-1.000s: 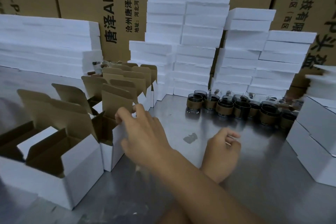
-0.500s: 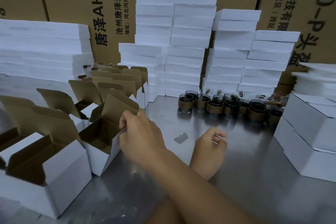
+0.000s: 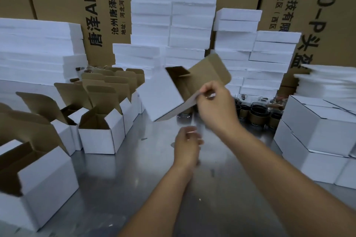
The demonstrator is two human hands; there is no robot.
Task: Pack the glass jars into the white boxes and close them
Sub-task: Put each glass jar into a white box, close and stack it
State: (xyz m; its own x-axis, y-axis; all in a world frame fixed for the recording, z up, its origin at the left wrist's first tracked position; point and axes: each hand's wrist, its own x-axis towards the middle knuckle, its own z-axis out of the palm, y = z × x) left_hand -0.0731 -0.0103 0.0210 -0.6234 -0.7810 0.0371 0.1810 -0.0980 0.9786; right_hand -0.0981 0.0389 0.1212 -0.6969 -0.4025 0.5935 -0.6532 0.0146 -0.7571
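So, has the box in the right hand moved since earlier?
Yes: the right hand lifted the box off the table, rightward from the open boxes toward the jars.

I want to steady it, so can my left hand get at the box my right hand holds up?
Probably yes. The left hand hangs just below the tilted open box that the right hand pinches by an edge, and nothing shows between them.
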